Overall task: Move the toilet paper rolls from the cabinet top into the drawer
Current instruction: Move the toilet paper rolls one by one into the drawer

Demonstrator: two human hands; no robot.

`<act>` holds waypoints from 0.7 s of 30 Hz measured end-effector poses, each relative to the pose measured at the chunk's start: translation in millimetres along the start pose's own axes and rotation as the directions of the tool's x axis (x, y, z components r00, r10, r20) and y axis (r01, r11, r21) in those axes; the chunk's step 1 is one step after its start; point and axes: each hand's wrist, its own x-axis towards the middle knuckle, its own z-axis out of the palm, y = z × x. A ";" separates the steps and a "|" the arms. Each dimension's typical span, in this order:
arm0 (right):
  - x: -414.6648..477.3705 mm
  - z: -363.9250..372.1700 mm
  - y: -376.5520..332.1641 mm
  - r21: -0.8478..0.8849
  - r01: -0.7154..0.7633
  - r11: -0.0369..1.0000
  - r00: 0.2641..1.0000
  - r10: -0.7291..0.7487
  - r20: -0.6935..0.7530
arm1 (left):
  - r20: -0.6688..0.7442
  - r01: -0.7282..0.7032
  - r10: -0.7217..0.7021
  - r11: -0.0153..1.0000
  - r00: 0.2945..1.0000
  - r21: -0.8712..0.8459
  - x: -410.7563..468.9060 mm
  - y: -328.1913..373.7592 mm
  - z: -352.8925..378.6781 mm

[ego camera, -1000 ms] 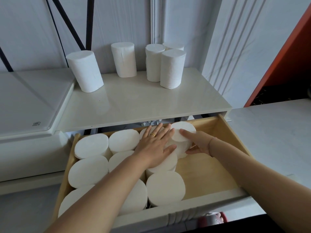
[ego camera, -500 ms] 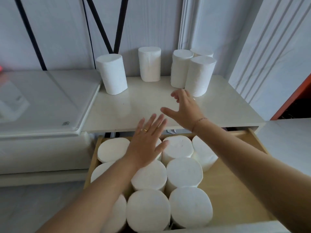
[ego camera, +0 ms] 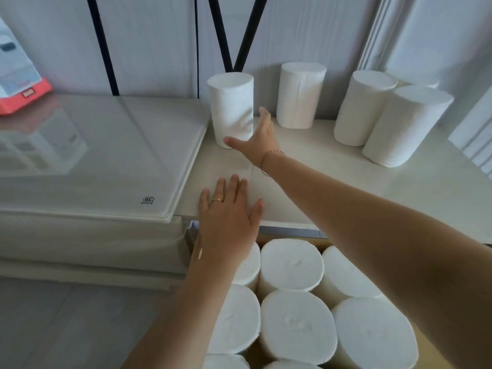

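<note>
1. I see the right hand (ego camera: 257,141) stretched out over the cream surface (ego camera: 332,177) of the cabinet, at the leftmost toilet paper roll (ego camera: 231,107).
2. That hand is spread wide. Its thumb lies across the front of the roll's base and its fingers point up along the roll's right side. I cannot tell whether the skin touches the paper. A thin bracelet (ego camera: 269,158) circles the wrist.
3. The left hand (ego camera: 229,217) is flat with straight, slightly parted fingers and holds nothing. It sits over the front edge of the surface, palm down, with a gold ring (ego camera: 217,200) on one finger.
4. Five rolls stand upright on the surface near the wall. Besides the leftmost one there is a second roll (ego camera: 299,95) just to its right, standing apart.
5. Further right is a tight cluster: a third roll (ego camera: 363,107), a front roll (ego camera: 404,126) touching it, and a back roll (ego camera: 418,81) mostly hidden behind them.
6. Below the surface the wooden drawer (ego camera: 292,237) is pulled open. It is packed with drawer rolls (ego camera: 298,326) standing on end, side by side, their round white ends facing up.
7. To the left of the cabinet a white unit with a glass top (ego camera: 93,155) sits just beside the surface. An orange-based box (ego camera: 21,99) rests at its far corner.
8. Black bars (ego camera: 101,43) lean against the pale wall behind.
</note>
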 end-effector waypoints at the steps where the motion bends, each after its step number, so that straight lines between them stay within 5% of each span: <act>1: 7.1 6.4 -1.7 0.029 0.000 1.000 1.000 0.000 -0.016 | 0.003 0.000 0.000 1.000 1.000 0.000 0.3 -1.1 0.9; 21: 25.1 20.6 1.6 0.191 0.085 0.978 0.983 -0.051 -0.176 | -0.008 -0.001 0.001 1.000 1.000 -0.018 -1.9 -1.5 -1.6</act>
